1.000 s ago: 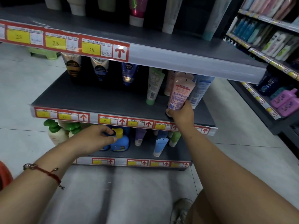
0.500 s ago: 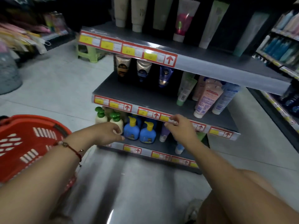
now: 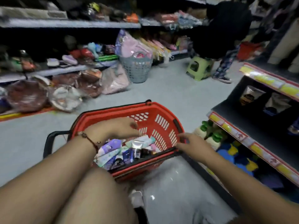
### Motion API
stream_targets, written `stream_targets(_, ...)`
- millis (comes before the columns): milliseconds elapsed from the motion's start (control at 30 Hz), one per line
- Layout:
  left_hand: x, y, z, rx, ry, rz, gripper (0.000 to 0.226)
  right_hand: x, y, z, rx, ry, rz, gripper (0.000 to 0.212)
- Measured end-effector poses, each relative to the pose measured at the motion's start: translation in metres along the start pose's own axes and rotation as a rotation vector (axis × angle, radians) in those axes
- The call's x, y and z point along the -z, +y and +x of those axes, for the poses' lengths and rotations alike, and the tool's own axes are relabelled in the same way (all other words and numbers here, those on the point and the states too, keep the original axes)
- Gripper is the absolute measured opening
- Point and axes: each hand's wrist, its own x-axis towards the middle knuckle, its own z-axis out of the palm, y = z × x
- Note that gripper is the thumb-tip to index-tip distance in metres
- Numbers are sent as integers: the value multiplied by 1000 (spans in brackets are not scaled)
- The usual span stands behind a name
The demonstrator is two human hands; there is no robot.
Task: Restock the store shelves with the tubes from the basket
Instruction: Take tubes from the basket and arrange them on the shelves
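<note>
My left hand [image 3: 119, 128] hangs inside the red basket [image 3: 163, 122], fingers loosely curled with the tips drawn near the thumb; through the blur I cannot tell whether they pinch anything. Directly under those fingertips lies the heap of tubes [image 3: 127, 151], filling the basket's near half: purple and mint ones nearest my wrist, a silver one and dark blue ones further toward my right fingers. My right hand [image 3: 192, 144] rests at the basket's near right corner, fingers spread and fairly straight, the tips touching the black rim bar there and holding nothing. Just beyond the right fingers, on the bottom level of the store shelves [image 3: 252, 141], stand green-capped pump bottles [image 3: 208, 133], with blue bottles with yellow pumps [image 3: 237, 157] beside them. Far past the left fingertips a grey laundry basket [image 3: 137, 68] and a green stool [image 3: 199, 68] sit on the floor.
</note>
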Motion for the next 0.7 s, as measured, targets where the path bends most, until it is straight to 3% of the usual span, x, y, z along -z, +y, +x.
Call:
stream_targets(100,-13,-72,-1,222,23,96,45,-19,-32,40,93,-146,-91,43)
stream_targets(167,-35,-109,4,313,-75,152,47,-40,-47,67,130,-262,-164,45)
stream_targets(267,-72,-136,20,366,-189,187,44,-82,-57,107,118,-458,-257,45)
stream_targets(367,-106,-145,48,374,-245,261,42,-123,-61,139,142,-590,-373,31)
stream_targets(433,-123,-149,70,401,-241,316,45,-148,-63,156,170,-646,-435,25)
stream_targets(500,-132,-154,91,428,-163,335,49,-171,-64,171,195,-675,-464,33)
stream_targets(700,-157,-178,138,615,-100,165,65,-231,-66,210,38,-683,-323,29)
